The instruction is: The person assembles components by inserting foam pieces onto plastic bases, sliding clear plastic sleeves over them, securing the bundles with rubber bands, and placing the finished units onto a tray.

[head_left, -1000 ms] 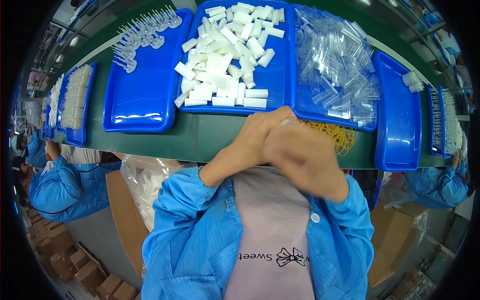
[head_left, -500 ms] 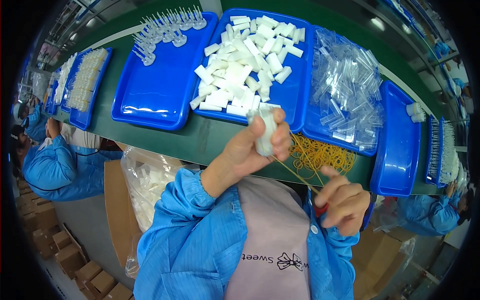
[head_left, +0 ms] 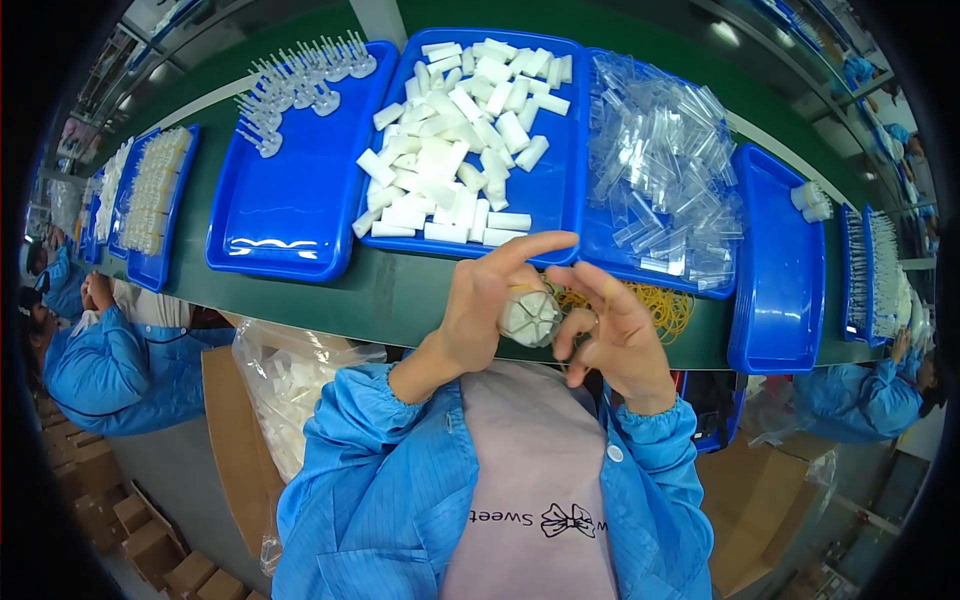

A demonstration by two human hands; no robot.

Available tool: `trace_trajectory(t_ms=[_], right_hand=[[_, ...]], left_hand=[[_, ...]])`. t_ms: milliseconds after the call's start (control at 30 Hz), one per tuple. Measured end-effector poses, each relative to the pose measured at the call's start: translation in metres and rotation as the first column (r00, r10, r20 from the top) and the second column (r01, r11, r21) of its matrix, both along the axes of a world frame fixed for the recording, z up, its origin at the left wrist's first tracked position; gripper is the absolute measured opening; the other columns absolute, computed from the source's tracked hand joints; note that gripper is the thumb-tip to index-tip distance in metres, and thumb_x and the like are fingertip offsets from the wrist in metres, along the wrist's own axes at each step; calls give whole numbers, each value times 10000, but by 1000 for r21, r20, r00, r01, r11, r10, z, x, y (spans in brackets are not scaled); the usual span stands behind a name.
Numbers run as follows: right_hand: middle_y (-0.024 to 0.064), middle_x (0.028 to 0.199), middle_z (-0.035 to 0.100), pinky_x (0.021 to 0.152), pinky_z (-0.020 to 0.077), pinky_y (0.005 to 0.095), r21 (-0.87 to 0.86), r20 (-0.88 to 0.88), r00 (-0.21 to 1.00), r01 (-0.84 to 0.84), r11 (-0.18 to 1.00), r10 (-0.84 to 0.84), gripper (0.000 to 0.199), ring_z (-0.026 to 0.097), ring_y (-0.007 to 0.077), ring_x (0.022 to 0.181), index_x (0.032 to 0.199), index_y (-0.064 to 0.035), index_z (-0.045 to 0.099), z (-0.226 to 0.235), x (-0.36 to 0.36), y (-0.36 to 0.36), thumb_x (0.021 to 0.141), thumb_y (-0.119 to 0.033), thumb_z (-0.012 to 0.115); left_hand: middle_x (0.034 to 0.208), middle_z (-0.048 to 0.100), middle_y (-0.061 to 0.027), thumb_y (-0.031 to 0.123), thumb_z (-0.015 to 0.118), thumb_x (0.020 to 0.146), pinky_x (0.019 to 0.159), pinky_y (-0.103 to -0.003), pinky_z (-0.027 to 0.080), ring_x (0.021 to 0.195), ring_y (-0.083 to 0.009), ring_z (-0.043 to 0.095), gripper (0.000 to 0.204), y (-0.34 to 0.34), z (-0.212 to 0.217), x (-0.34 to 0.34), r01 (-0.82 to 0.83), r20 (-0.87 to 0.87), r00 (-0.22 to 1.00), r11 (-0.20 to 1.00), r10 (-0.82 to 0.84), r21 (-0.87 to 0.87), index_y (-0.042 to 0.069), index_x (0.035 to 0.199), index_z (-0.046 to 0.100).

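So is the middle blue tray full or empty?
Nearly full: the middle tray holds a heap of white blocks, with only some blue floor bare at its right side.

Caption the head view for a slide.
Both hands, left hand and right hand, hold a white bundle over yellow rubber bands.

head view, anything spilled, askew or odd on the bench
Nothing stands out. The white blocks and clear tubes lie heaped but inside their blue trays. The yellow rubber bands sit loose on the green bench, beside the hands holding a white bundle.
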State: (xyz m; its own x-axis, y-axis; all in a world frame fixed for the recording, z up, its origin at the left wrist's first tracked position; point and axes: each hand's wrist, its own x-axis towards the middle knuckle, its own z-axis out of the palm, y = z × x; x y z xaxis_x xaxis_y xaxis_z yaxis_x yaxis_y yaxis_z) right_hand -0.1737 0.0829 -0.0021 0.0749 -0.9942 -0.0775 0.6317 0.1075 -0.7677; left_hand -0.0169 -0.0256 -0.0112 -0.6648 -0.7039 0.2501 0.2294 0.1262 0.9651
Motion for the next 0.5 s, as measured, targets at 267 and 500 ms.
trace_trajectory(t_ms=[267, 500], right_hand=[[109, 1127, 539, 669, 566, 291, -297, -890, 359, 8, 955, -280, 421, 625, 223, 903, 1091, -53, 599, 27, 15, -3, 691, -19, 726], [101, 1035, 531, 675, 488, 291, -398, -915, 22, 113, 910, -403, 343, 593, 232, 854, 987, -55, 604, 62, -54, 19, 664, -49, 721]], left_hand=[[704, 626, -136, 536, 275, 964, 589, -372, 477, 662, -328, 635, 660, 3, 4, -12, 177, 264, 958, 957, -114, -231, 26, 1348, 447], [1269, 537, -164, 619, 188, 941, 1000, -389, 355, 1196, -269, 485, 800, -10, 8, 2, -147, 95, 979, 951, 178, -271, -44, 1260, 504]])
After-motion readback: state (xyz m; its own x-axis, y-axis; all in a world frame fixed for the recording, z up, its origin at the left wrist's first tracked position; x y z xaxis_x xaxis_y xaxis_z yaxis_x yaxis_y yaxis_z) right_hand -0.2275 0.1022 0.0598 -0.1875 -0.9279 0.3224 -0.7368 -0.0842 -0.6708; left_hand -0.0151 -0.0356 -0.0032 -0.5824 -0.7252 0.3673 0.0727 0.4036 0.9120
